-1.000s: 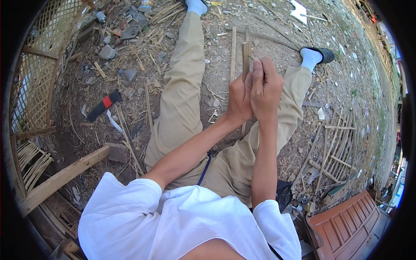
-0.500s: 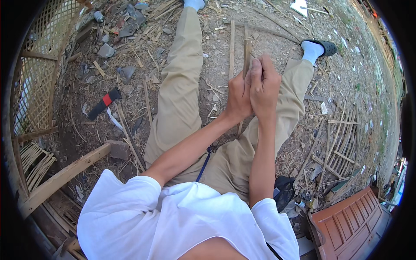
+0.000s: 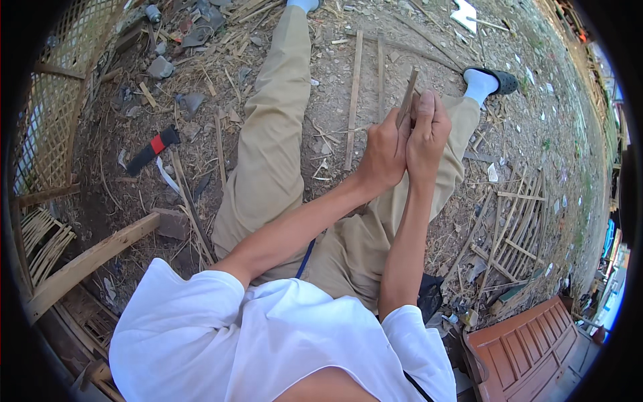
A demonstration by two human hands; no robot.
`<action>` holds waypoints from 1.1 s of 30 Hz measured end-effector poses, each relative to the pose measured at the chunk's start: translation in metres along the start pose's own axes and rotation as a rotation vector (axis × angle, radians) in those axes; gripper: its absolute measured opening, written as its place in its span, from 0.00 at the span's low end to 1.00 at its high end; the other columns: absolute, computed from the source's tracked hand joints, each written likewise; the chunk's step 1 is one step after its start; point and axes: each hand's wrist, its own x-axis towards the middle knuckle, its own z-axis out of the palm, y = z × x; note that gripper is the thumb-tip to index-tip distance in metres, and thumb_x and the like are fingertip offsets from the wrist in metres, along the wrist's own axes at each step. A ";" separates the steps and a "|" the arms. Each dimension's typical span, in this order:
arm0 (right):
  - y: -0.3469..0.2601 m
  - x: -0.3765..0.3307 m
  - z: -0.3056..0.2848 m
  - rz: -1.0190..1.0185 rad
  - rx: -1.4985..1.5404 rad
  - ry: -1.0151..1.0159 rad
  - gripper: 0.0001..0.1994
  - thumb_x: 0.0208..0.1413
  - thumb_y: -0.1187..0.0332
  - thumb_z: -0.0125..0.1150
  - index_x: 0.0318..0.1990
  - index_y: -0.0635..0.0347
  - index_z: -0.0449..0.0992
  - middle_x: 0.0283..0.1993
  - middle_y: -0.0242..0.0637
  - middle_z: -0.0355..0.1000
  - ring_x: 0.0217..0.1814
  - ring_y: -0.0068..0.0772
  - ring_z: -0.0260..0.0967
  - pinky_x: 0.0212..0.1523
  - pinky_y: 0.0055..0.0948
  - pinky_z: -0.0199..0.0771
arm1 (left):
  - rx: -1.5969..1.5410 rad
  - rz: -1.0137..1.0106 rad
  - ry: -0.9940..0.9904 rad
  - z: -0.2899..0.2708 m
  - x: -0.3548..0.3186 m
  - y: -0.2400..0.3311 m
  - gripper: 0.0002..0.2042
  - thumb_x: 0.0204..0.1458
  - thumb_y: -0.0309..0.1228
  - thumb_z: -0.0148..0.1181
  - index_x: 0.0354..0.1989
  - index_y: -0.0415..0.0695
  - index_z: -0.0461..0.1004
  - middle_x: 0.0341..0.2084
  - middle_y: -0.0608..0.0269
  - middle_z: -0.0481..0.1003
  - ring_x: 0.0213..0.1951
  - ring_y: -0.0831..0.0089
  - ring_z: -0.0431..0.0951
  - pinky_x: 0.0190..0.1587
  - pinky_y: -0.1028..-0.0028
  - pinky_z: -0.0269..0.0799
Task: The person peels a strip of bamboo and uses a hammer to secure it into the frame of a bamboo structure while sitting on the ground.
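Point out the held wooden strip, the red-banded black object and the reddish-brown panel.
Wooden strip (image 3: 407, 99): head view, middle of its exposed length.
Black object (image 3: 157, 143): head view, its red band.
Reddish-brown panel (image 3: 527, 343): head view, its face.

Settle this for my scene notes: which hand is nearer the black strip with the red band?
Left. The left hand is right of the black strip, beyond the left leg; the right hand is farther right, beside the left hand.
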 end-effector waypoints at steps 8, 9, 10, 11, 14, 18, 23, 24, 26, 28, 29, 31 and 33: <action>-0.027 0.028 -0.026 -0.101 -0.147 0.020 0.18 0.75 0.68 0.50 0.27 0.60 0.64 0.25 0.21 0.54 0.27 0.12 0.46 0.25 0.24 0.47 | 0.000 -0.010 -0.111 0.008 -0.010 0.005 0.13 0.72 0.32 0.46 0.41 0.33 0.70 0.18 0.42 0.70 0.24 0.43 0.77 0.27 0.56 0.68; -0.016 0.030 -0.023 -0.044 -0.041 -0.004 0.17 0.75 0.67 0.49 0.28 0.59 0.65 0.25 0.21 0.53 0.27 0.12 0.45 0.26 0.23 0.47 | -0.005 -0.010 -0.113 0.008 -0.009 0.003 0.13 0.72 0.32 0.46 0.41 0.33 0.70 0.18 0.42 0.70 0.24 0.43 0.77 0.27 0.56 0.68; -0.011 0.026 -0.020 -0.049 -0.044 -0.004 0.17 0.75 0.67 0.49 0.28 0.59 0.65 0.25 0.21 0.53 0.27 0.12 0.45 0.26 0.23 0.47 | 0.007 -0.024 -0.098 0.006 -0.006 0.000 0.13 0.72 0.32 0.46 0.41 0.33 0.70 0.18 0.42 0.70 0.23 0.43 0.76 0.27 0.56 0.68; -0.006 0.021 -0.014 -0.004 0.080 -0.001 0.17 0.76 0.66 0.49 0.29 0.58 0.65 0.25 0.21 0.53 0.28 0.12 0.46 0.26 0.23 0.48 | 0.020 -0.038 -0.083 0.005 -0.005 -0.002 0.13 0.72 0.32 0.46 0.41 0.33 0.70 0.18 0.42 0.70 0.23 0.43 0.76 0.27 0.56 0.67; 0.009 0.007 -0.007 0.073 0.184 -0.006 0.16 0.77 0.65 0.48 0.32 0.59 0.66 0.25 0.22 0.54 0.29 0.13 0.47 0.28 0.23 0.50 | -0.048 -0.022 -0.037 0.002 0.001 -0.006 0.13 0.72 0.32 0.46 0.41 0.33 0.70 0.18 0.42 0.69 0.23 0.43 0.75 0.28 0.55 0.67; -0.013 0.000 -0.006 -0.035 -0.106 0.034 0.16 0.76 0.65 0.49 0.33 0.63 0.67 0.27 0.24 0.56 0.30 0.13 0.48 0.28 0.22 0.50 | -0.042 0.053 -0.055 -0.002 0.002 -0.005 0.10 0.69 0.28 0.48 0.40 0.31 0.68 0.20 0.37 0.71 0.28 0.34 0.76 0.28 0.50 0.65; -0.027 0.026 -0.025 -0.092 -0.169 0.007 0.15 0.76 0.66 0.49 0.33 0.63 0.68 0.26 0.21 0.55 0.29 0.12 0.48 0.27 0.22 0.49 | -0.005 -0.007 -0.130 0.005 -0.008 0.003 0.12 0.71 0.31 0.46 0.39 0.33 0.69 0.18 0.42 0.70 0.23 0.43 0.75 0.27 0.54 0.66; -0.018 0.028 -0.021 -0.096 -0.169 0.006 0.15 0.76 0.66 0.49 0.33 0.63 0.68 0.26 0.21 0.55 0.29 0.12 0.48 0.27 0.22 0.49 | 0.012 -0.056 -0.129 0.002 -0.005 0.002 0.12 0.71 0.31 0.46 0.40 0.33 0.70 0.19 0.42 0.70 0.23 0.43 0.76 0.27 0.54 0.66; 0.000 0.022 -0.015 0.055 0.064 0.000 0.15 0.76 0.66 0.49 0.33 0.61 0.69 0.26 0.20 0.56 0.29 0.11 0.48 0.27 0.22 0.50 | -0.005 -0.033 -0.099 0.004 -0.004 0.000 0.12 0.71 0.31 0.46 0.40 0.33 0.70 0.20 0.41 0.71 0.24 0.44 0.77 0.28 0.54 0.66; 0.003 0.013 -0.006 0.062 0.178 -0.028 0.14 0.76 0.65 0.49 0.34 0.61 0.70 0.26 0.21 0.57 0.29 0.11 0.50 0.27 0.21 0.51 | -0.002 -0.004 -0.057 0.002 0.000 -0.002 0.12 0.71 0.31 0.46 0.41 0.33 0.71 0.21 0.40 0.72 0.25 0.44 0.78 0.28 0.54 0.67; 0.001 0.006 0.001 0.059 0.146 0.004 0.15 0.76 0.65 0.49 0.33 0.59 0.67 0.27 0.21 0.55 0.29 0.12 0.49 0.27 0.22 0.50 | -0.027 0.009 -0.063 0.002 0.002 -0.004 0.11 0.71 0.30 0.47 0.42 0.33 0.70 0.20 0.39 0.72 0.26 0.39 0.77 0.28 0.52 0.67; -0.007 -0.007 0.007 0.020 0.016 0.068 0.16 0.76 0.65 0.50 0.31 0.59 0.66 0.27 0.20 0.53 0.29 0.12 0.47 0.27 0.24 0.49 | -0.037 0.021 -0.067 -0.001 0.001 -0.008 0.10 0.70 0.29 0.47 0.42 0.32 0.68 0.20 0.37 0.71 0.27 0.34 0.76 0.29 0.51 0.67; -0.030 0.000 0.001 -0.063 -0.133 0.066 0.16 0.75 0.66 0.50 0.31 0.59 0.66 0.26 0.20 0.54 0.29 0.12 0.47 0.27 0.23 0.49 | -0.026 0.038 -0.074 0.000 -0.006 -0.008 0.10 0.70 0.29 0.48 0.42 0.32 0.68 0.20 0.37 0.71 0.28 0.33 0.76 0.29 0.50 0.67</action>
